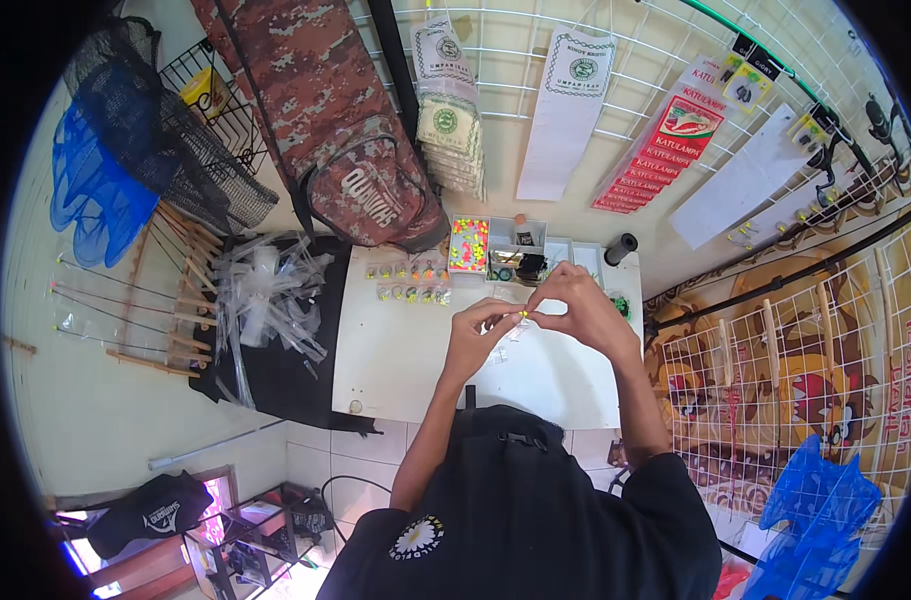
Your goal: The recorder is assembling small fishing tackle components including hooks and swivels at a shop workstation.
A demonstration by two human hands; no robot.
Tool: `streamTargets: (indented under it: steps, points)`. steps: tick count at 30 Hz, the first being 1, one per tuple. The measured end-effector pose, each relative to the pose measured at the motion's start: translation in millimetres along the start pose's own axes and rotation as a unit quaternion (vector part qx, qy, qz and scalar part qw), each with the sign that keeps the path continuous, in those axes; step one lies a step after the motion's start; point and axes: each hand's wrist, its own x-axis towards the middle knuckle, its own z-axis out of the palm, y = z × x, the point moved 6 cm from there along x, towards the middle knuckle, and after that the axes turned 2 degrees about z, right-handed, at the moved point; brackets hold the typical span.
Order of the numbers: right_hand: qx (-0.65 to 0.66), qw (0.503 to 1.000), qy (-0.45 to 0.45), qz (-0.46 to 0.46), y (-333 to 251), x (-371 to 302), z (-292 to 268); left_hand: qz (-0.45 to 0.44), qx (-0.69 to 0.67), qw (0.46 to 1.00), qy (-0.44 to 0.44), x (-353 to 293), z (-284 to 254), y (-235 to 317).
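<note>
Over the white table (pixel 406 370), my left hand (pixel 476 332) and my right hand (pixel 588 312) meet with thumbs and fingers pinched together. Between their fingertips is a small yellow-green piece (pixel 524 314), bead-like and too small to make out further. Both hands appear to grip it. Just below it, small clear pieces (pixel 501 355) lie on the tabletop. To the left of my hands are two rows of small clear packets (pixel 408 270) with yellow, green and orange bits inside. Beyond them stands an open box (pixel 470 243) of pink and yellow-green pieces.
White trays (pixel 559 250) and a dark cylinder (pixel 622 248) stand along the table's back. Clear plastic bags (pixel 266 300) are heaped on a black surface at the left. A camouflage bag (pixel 366 170) leans behind. Wire racks (pixel 776 380) flank the right.
</note>
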Motion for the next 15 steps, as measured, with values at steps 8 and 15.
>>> streamTargets:
  steps: [8, 15]
  points:
    - [0.034, 0.998, 0.046, -0.007, -5.4, -0.6, 2.2, -0.007, -0.103, 0.993, 0.055, -3.7, 3.2, -1.5]
    - [0.127, 0.984, 0.109, 0.061, 0.5, -10.1, 19.1, 0.001, -0.164, 0.981, 0.102, -7.6, 2.7, -3.0]
